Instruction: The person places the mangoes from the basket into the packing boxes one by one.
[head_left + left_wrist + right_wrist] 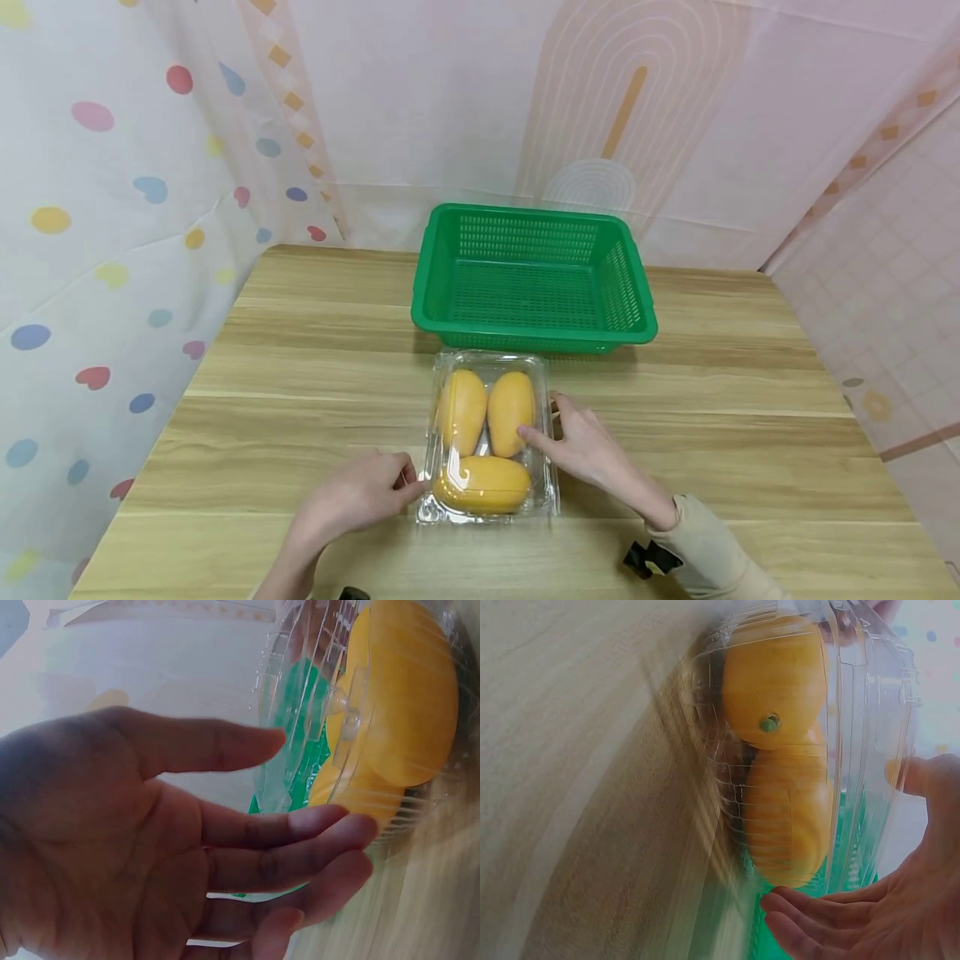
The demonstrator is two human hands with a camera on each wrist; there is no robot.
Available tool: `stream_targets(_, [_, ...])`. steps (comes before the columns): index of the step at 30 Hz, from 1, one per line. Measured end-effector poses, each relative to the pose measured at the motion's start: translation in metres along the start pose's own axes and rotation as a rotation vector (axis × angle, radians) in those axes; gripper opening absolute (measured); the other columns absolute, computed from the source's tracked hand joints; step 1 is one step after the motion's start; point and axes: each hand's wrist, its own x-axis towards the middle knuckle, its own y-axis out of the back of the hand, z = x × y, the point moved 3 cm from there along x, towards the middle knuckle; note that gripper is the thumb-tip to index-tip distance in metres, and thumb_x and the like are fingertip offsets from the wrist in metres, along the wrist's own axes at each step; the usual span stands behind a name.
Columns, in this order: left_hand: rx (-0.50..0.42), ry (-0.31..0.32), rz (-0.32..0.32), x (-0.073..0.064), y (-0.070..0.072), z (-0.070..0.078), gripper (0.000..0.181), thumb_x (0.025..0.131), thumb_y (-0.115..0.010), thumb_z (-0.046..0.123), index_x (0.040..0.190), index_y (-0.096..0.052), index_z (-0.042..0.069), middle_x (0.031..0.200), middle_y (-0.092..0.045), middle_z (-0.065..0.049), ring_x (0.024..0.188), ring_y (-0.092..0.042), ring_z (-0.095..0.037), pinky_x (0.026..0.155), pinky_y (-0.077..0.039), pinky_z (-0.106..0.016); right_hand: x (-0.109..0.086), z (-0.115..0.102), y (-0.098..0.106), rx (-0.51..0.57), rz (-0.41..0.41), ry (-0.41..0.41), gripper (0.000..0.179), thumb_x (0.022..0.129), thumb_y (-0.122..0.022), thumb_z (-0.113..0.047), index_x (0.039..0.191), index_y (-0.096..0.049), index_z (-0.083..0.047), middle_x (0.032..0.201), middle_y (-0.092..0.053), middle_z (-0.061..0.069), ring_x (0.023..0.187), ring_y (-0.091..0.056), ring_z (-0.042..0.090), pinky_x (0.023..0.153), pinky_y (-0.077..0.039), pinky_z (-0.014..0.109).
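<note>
Three yellow mangoes (483, 484) lie in a clear plastic clamshell box (545, 475), its lid down over them. Two mangoes are side by side at the far end, and one lies crosswise at the near end. My left hand (365, 492) is at the box's near left side; in the left wrist view its loosely bent fingers (300, 859) reach the rim, thumb apart. From the right, my right hand (588, 442) has its thumb over the lid and its fingers beside the wall. The right wrist view shows those fingers (832, 919) fairly straight.
Just behind the box stands a green plastic basket (536, 339) with slotted walls and nothing inside. Both rest on a wood-grain table (300, 375). Patterned cloth (420, 100) hangs behind the table and along its sides.
</note>
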Motion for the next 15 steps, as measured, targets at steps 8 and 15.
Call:
stream_targets(8, [-0.014,-0.035,-0.072,-0.001,-0.009,-0.003,0.028,0.087,-0.062,0.027,0.065,-0.053,0.013,0.056,-0.048,0.005,0.05,-0.039,-0.008,0.044,-0.028,-0.019,0.002,0.0,-0.002,0.024,-0.002,-0.003,0.08,0.083,-0.064,-0.05,0.137,-0.041,0.004,0.106,-0.068,0.015,0.093,-0.066,0.023,0.072,-0.055,0.032])
stream_targets(15, [-0.062,0.024,-0.103,-0.002,-0.013,-0.001,0.029,0.087,-0.06,0.025,0.063,-0.057,0.01,0.052,-0.058,0.002,0.047,-0.039,-0.009,0.043,-0.027,-0.02,0.002,0.0,-0.003,0.024,0.002,0.006,0.079,0.084,-0.064,-0.051,0.138,-0.04,0.002,0.107,-0.068,0.015,0.094,-0.066,0.023,0.072,-0.054,0.033])
